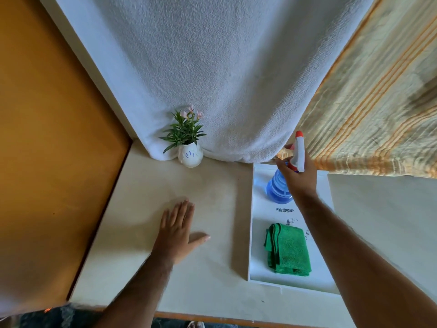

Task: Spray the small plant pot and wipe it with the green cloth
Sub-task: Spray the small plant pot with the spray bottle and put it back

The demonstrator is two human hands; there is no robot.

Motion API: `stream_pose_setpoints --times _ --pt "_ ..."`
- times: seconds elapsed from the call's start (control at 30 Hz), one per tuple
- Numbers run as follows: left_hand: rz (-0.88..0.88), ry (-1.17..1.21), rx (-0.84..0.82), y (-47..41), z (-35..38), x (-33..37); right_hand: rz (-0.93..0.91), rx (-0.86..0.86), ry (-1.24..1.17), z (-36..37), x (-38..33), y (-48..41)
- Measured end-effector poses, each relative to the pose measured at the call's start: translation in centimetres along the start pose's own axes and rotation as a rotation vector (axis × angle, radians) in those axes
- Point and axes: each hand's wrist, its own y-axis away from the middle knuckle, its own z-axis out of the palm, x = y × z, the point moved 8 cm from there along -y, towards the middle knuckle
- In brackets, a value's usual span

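Over tray (256, 233), R hand (298, 176) hides spray bottle (276, 189) neck.

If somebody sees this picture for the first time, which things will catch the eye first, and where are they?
The right hand grips a blue plastic spray bottle with a white and red head at the far end of the shallow white tray. Nearer in that tray lies the folded green cloth. The small white pot with a green, pink-flowered plant stands far left against the white towel.

white towel (212, 67) backdrop | orange wall (47, 114) left | striped curtain (378, 102) right
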Motion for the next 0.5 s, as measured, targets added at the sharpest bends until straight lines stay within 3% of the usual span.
stream_pose_setpoints --times 0.17,0.37,0.5 --pt "-0.014 0.016 0.014 0.0 0.3 -0.3 0.078 0.011 -0.031 0.7 -1.2 -1.3" --pt "-0.017 0.031 0.014 0.1 -0.1 -0.3 -0.011 -0.203 -0.117 4.3 -8.3 -1.4" --pt "0.012 0.033 0.029 0.4 -0.4 -0.7 0.178 -0.333 -0.195 9.5 -8.0 2.1"
